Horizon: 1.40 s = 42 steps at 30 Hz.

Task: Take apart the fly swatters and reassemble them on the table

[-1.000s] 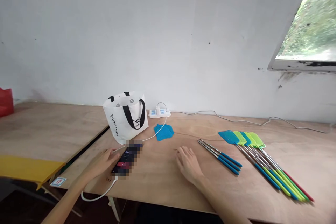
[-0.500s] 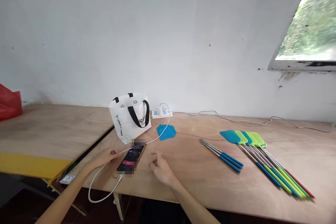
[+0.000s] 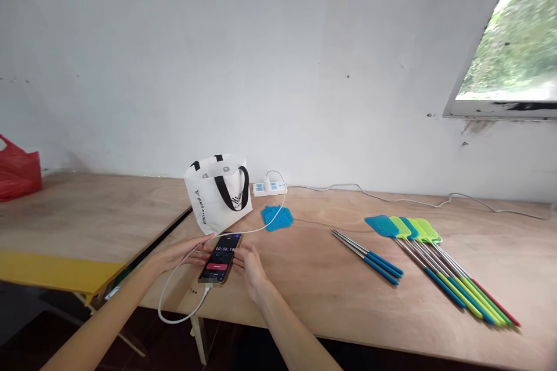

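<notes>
A dark-screened smartphone (image 3: 220,258) showing a timer lies face up on the wooden table, a white charging cable (image 3: 167,284) plugged into its lower end. On its left side is my left hand (image 3: 185,252), fingers stretched against the phone's edge, index fingertip by the cable that crosses above the screen. My right hand (image 3: 251,269) has its bent fingers on the opposite edge. The phone is held between both hands. Just behind it stands a white tote bag (image 3: 209,203) with black handles.
Blue plastic flyswatter heads (image 3: 277,218) lie near a white power strip (image 3: 270,188). To the right are several blue-handled metal rods (image 3: 368,258) and several blue and green flyswatters (image 3: 435,266). A red plastic bag (image 3: 20,171) sits far left. The table's front edge (image 3: 365,346) is close.
Both hands have closed in on the phone from its two sides, my right hand moving left. The phone has turned slightly, its lower end shifting right with the cable plug.
</notes>
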Available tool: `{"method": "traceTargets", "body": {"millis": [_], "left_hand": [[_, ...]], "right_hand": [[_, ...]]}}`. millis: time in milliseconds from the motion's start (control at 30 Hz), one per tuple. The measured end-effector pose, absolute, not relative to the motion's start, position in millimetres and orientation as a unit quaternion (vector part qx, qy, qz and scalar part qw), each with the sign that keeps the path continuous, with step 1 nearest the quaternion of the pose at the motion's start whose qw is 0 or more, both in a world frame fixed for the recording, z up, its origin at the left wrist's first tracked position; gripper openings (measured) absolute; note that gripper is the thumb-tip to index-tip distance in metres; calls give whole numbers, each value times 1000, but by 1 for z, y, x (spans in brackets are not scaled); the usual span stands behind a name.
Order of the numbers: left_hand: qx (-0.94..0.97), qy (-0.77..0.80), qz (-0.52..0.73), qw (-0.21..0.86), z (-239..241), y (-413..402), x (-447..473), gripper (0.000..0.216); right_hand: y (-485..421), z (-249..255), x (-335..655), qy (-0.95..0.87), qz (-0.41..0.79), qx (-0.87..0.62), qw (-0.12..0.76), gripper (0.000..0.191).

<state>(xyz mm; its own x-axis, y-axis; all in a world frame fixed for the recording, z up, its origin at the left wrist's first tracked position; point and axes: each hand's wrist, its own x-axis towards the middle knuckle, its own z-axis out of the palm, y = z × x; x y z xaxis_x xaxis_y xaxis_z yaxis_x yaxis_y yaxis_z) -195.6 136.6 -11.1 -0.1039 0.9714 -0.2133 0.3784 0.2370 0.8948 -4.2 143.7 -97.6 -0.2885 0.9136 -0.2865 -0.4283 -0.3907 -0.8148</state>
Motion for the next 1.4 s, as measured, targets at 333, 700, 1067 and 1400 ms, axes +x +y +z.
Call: {"method": "traceTargets", "body": {"millis": [333,700,1067,1400], "left_hand": [[417,564,353,619,-21,118,-184,41],[402,498,454,620,-2,90,-118,35],[496,677,525,143,-67,31,-99,53],[670,588,351,288,-83,17,-61,36]], "right_hand": [[131,-102,-11,-243,739,-349,523,38],[99,-82,63,-222,746,-245,579,56],[105,-63,87,-220,732,-203,612,52],[116,-62,54,-160,732,-220,625,59]]}}
